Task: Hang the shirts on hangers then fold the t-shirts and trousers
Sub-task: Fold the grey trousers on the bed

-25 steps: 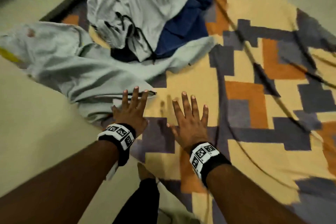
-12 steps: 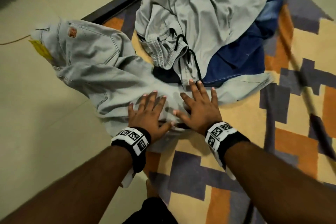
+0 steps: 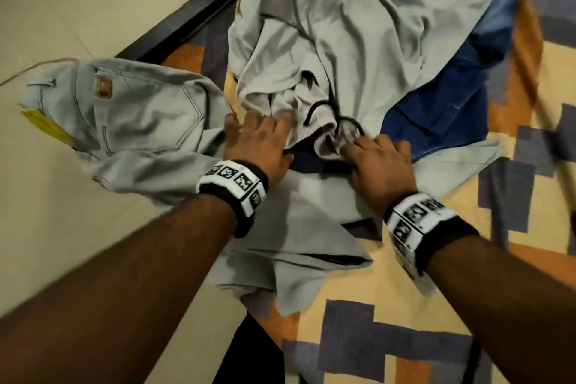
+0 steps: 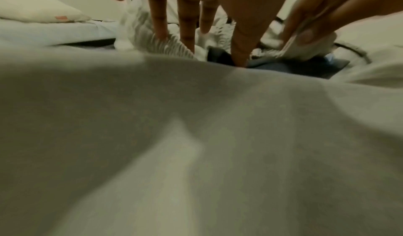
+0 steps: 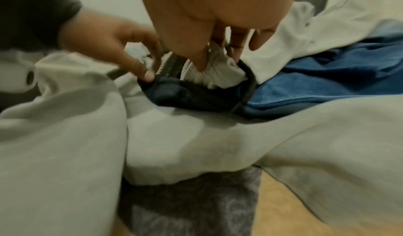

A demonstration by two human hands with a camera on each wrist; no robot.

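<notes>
On a patterned bed, the right hand (image 3: 378, 162) pinches the gathered elastic waistband (image 5: 214, 70) of grey drawstring trousers (image 3: 336, 40) heaped just ahead, while the left hand (image 3: 258, 140), fingers (image 4: 187, 27) spread, touches the same waistband alongside.

dim warm light, motion blur, soft shadows

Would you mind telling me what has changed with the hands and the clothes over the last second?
Both hands moved forward, off the patterned bedspread and onto the clothes pile. The right hand now pinches the ribbed waistband of the grey drawstring trousers; the left hand presses its fingers onto that waistband beside it. The light grey jeans and the blue garment lie as before.
</notes>
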